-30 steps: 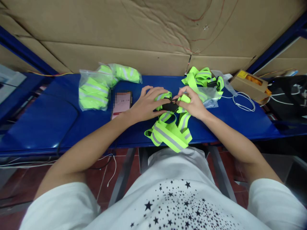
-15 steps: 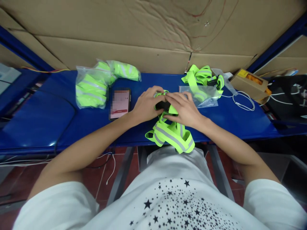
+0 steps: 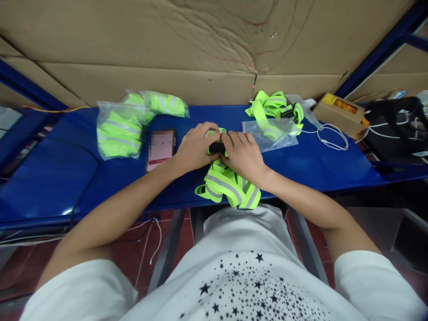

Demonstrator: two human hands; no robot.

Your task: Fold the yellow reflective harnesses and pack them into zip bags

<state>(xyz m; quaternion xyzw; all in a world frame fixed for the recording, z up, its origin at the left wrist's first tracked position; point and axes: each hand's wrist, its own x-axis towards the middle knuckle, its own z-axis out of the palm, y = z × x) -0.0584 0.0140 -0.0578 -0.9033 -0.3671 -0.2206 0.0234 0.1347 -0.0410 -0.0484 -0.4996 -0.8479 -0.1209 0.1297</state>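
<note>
Both hands are closed around a neon yellow-green reflective strap (image 3: 230,185) with grey stripes, near the front of the blue table. My left hand (image 3: 198,147) grips it from the left, fingers curled over its upper part. From the right, my right hand (image 3: 244,154) holds the same strap, with the fingertips close to those of the left. Between the hands shows a black piece (image 3: 216,147) of the strap; whether it is a buckle or a fastener, I cannot tell. Loose loops of the strap hang down over the table's front edge.
Clear bags of folded neon straps (image 3: 120,133) lie at the back left, beside a phone (image 3: 161,149). Back right are a loose neon strap (image 3: 272,107), an empty plastic bag (image 3: 281,139), a white cable (image 3: 334,136) and a cardboard box (image 3: 339,116) on the blue table (image 3: 317,171).
My right hand has turned and its fingers have closed over the strap beside the black piece. The loops hanging below have shifted slightly. The whole view has moved a little.
</note>
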